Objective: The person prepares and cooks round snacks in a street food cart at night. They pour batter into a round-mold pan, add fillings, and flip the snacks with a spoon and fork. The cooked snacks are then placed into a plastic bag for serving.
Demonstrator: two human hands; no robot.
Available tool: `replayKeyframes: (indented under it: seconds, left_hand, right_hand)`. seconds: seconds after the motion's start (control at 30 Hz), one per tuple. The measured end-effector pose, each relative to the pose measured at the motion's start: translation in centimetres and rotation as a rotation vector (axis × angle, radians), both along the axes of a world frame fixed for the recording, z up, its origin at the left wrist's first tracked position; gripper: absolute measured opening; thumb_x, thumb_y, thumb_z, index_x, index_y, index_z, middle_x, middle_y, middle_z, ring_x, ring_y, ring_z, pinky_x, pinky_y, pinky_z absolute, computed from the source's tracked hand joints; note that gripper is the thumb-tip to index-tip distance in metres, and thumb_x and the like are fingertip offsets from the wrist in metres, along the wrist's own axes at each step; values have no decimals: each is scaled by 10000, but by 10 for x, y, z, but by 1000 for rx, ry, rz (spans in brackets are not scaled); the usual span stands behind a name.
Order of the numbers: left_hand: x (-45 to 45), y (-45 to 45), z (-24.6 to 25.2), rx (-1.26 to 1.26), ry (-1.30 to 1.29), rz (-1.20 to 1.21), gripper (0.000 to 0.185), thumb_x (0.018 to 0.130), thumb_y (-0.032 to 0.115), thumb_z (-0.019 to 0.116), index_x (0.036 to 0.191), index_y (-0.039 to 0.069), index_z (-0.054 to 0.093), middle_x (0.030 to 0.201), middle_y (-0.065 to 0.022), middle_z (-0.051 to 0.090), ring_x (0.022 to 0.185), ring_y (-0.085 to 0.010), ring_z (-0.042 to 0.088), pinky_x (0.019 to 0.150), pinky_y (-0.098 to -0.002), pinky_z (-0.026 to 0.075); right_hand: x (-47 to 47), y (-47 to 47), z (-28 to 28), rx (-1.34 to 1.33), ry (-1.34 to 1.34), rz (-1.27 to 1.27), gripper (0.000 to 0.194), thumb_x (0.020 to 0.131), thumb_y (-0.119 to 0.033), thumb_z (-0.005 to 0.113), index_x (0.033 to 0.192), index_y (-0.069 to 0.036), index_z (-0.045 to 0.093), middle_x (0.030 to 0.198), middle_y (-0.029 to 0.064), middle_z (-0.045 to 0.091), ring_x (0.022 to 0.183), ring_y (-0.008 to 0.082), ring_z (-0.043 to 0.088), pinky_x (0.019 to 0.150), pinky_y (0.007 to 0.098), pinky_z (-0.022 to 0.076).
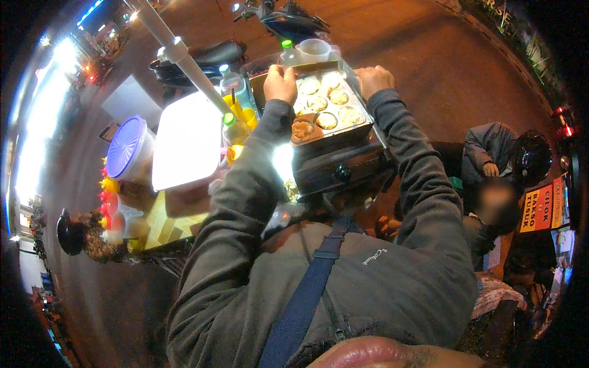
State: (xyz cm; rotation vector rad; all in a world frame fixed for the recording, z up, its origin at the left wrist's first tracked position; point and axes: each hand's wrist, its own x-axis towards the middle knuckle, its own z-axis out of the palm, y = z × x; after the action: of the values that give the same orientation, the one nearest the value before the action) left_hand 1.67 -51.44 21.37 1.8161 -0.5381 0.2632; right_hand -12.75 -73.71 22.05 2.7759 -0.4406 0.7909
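Observation:
A metal pan with several round wells (pixel 335 124) sits on a dark box-shaped stove (pixel 317 172) with a black knob. Most wells hold pale yellowish batter or egg (pixel 317 103); the food in the near left well (pixel 303 129) looks browner. My left hand (pixel 280 84) is at the pan's far left side, its fingers curled and thumb raised. At the far right corner, my right hand (pixel 376 82) is curled against the stove's side. Whether either hand grips anything is hidden by the fingers.
Left of the stove stand a white tub (pixel 187 142), a purple-lidded container (pixel 126 147), squeeze bottles (pixel 106 202) and green-capped bottles (pixel 235 130). A pale pole (pixel 193 69) slants overhead. Behind are a clear plastic tub (pixel 314 49) and a motorbike (pixel 290 20). Another person (pixel 490 156) is at right.

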Motion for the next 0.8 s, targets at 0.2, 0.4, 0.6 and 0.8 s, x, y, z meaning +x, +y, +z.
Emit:
replayKeyframes:
  seconds: [0.2, 0.4, 0.6, 0.8]
  left_hand:
    - [-10, 19, 14, -25, 5, -34, 235, 926, 244, 634, 962, 12, 627, 939, -180, 716, 914, -341, 690, 829, -414, 519]
    - [-13, 39, 15, -99, -27, -102, 165, 980, 154, 590, 1027, -4, 580, 903, -109, 727, 824, -167, 695, 729, -289, 527]
    - [-18, 63, 14, -222, 51, -174, 142, 1000, 143, 577, 1037, 6, 562, 910, -116, 696, 843, -163, 674, 755, -284, 534]
    - [-16, 72, 9, -284, 60, -161, 169, 971, 155, 584, 976, -14, 593, 879, -105, 713, 831, -176, 710, 746, -299, 532]
  right_hand:
    - [8, -12, -21, 3, -100, 105, 185, 879, -306, 652, 874, -135, 721, 845, 99, 713, 860, 326, 682, 746, 451, 555]
    - [14, -22, -29, 70, -88, 124, 218, 886, -329, 627, 885, -141, 736, 902, 127, 730, 890, 348, 687, 761, 473, 548]
    - [12, -12, -16, 515, -98, -98, 302, 882, -358, 581, 974, -124, 748, 962, 166, 726, 895, 381, 696, 812, 495, 548]
    - [15, -8, -20, 590, 34, -136, 340, 873, -372, 569, 1026, -126, 747, 1011, 168, 720, 911, 389, 694, 833, 487, 550]
